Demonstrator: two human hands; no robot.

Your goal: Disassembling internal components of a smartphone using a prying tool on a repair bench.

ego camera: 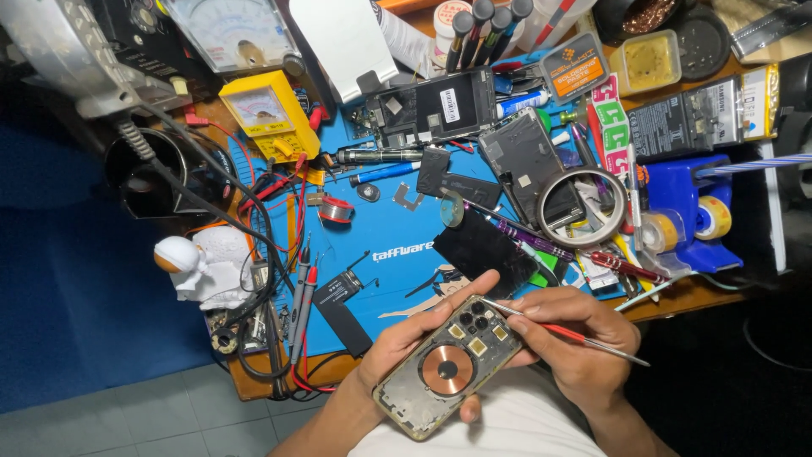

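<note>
1. My left hand (397,338) cradled the opened phone housing (448,366) from underneath, fingers wrapped round its far edge and thumb stretched along the top corner, just off the near edge of the bench.
2. The housing lay open side up and tilted, its copper coil (447,370) facing me and the camera cluster (478,322) toward the bench.
3. My right hand (575,338) pinched a pair of tweezers (565,332), red grip between thumb and forefinger, the metal tips resting right at the housing's upper corner beside the camera cluster.
4. Beyond my hands lay the blue work mat (397,228), crowded: a dark phone screen (482,250) just past my fingers, a ring magnifier (582,206) further right.
5. A yellow multimeter (269,114) sat well apart at the mat's far left corner.
</note>
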